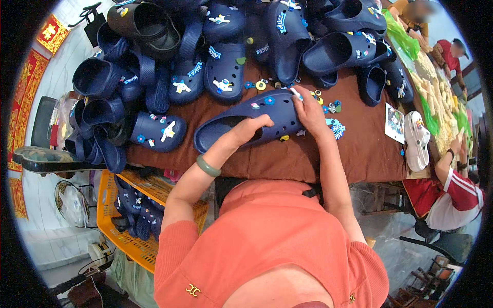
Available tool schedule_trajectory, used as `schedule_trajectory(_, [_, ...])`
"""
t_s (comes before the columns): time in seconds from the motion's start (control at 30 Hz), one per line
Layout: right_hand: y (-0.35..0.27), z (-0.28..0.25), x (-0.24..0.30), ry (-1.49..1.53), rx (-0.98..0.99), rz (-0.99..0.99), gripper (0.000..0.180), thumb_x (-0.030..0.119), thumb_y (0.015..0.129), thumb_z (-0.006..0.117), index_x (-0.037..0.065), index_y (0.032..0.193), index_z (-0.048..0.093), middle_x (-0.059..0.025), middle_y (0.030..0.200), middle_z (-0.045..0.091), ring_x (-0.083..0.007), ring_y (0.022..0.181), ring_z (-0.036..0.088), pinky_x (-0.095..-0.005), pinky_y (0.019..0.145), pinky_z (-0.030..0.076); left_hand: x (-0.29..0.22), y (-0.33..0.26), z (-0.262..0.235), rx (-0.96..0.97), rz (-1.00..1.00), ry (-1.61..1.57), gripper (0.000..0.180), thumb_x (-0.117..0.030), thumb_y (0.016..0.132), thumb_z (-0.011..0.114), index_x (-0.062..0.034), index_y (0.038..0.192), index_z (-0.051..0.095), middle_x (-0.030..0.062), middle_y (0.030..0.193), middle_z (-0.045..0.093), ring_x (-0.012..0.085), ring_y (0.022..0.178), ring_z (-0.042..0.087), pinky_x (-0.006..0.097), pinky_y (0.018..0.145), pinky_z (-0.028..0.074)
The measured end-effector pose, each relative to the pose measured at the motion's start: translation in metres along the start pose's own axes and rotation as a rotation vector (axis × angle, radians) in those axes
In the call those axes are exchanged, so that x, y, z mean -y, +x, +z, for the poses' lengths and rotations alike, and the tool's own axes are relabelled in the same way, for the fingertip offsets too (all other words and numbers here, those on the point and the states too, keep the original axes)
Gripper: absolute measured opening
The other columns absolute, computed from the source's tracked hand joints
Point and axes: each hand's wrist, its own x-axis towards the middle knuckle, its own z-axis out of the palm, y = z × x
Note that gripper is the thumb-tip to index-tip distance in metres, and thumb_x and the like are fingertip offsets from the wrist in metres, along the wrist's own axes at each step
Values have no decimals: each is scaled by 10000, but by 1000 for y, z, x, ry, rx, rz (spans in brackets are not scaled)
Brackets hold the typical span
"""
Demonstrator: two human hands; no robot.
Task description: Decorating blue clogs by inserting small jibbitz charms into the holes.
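Observation:
A navy blue clog (236, 115) lies in front of me on the brown cloth, its heel to the left and its holed toe to the right. My left hand (251, 129) grips its near side, thumb over the upper by the foot opening. At the toe, my right hand (310, 110) pinches a small white piece (296, 93) against the clog; its exact kind is too small to tell. A blue flower charm (269, 100) and a small pinkish charm sit on the upper. Loose charms (261, 85) are scattered beyond the toe, and a blue-and-white banner charm (336, 128) lies beside my right wrist.
Navy clogs (226, 72) with charms are heaped along the far and left sides of the table. A white clog (416, 141) and a printed card (395, 122) lie at the right. An orange crate (110, 205) with more clogs stands below left. Other people work at the right.

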Motion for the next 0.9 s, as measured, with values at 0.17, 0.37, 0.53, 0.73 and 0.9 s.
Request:
schedule_trajectory(0.17, [6, -6, 35, -145, 87, -323, 284, 213, 904, 568, 45, 1133, 569, -180, 1131, 602, -365, 1073, 550, -429, 913, 429, -10, -4, 9, 0, 59, -62, 235, -195, 792, 611, -31, 956, 648, 15, 928, 635, 128, 859, 576, 294, 804, 471])
schedule_trajectory(0.37, [40, -6, 24, -26, 491, -397, 503, 358, 858, 660, 56, 1244, 549, -153, 1253, 572, -327, 1166, 529, -401, 966, 414, -3, -2, 7, 66, 116, -65, 293, -189, 786, 583, -30, 1031, 609, 23, 951, 618, 135, 871, 566, 299, 809, 470])
schedule_trajectory(0.53, [67, -5, 28, 164, 856, -134, 559, 378, 813, 723, 60, 1248, 572, -143, 1209, 616, -271, 1141, 568, -360, 947, 440, 8, 2, 3, 20, 176, 57, 302, -221, 806, 563, -15, 1023, 599, 22, 939, 601, 139, 886, 542, 289, 827, 441])
schedule_trajectory(0.73, [32, 14, 21, -235, 601, -91, 393, 465, 941, 452, 158, 1068, 660, -183, 1027, 656, -387, 967, 609, -462, 824, 473, -12, 4, -6, 170, -22, 341, 235, -224, 787, 557, -15, 889, 590, 20, 875, 588, 130, 846, 521, 286, 778, 426])
schedule_trajectory(0.9, [35, 22, 19, -296, 535, -121, 374, 412, 942, 458, 101, 977, 663, -191, 934, 665, -398, 908, 618, -499, 795, 467, 13, 11, -12, 164, 125, 299, 213, -222, 778, 553, -26, 856, 581, 26, 835, 583, 124, 816, 519, 287, 757, 420])
